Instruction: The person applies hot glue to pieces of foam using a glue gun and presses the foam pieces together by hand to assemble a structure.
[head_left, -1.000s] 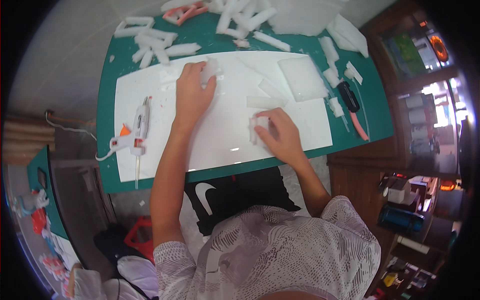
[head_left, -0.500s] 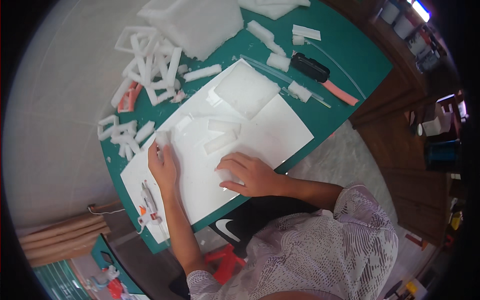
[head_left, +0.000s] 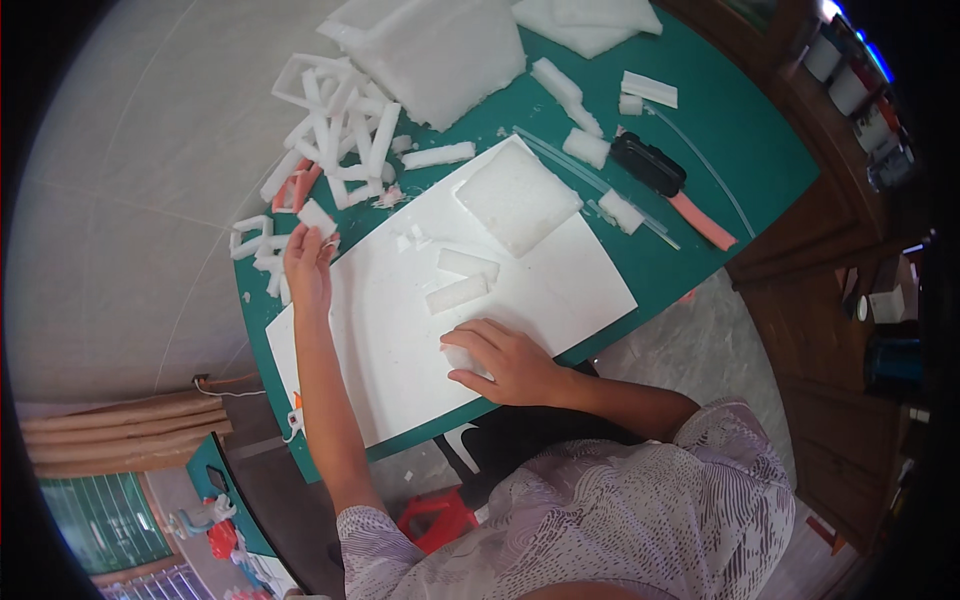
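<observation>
pressing down near the table's front edge, the right hand has stayed closed over a small white foam piece on the white foam board. the left hand has moved out to the board's far left corner, fingers pinching a small foam block beside the foam offcuts, so gathering pieces looks underway.
</observation>
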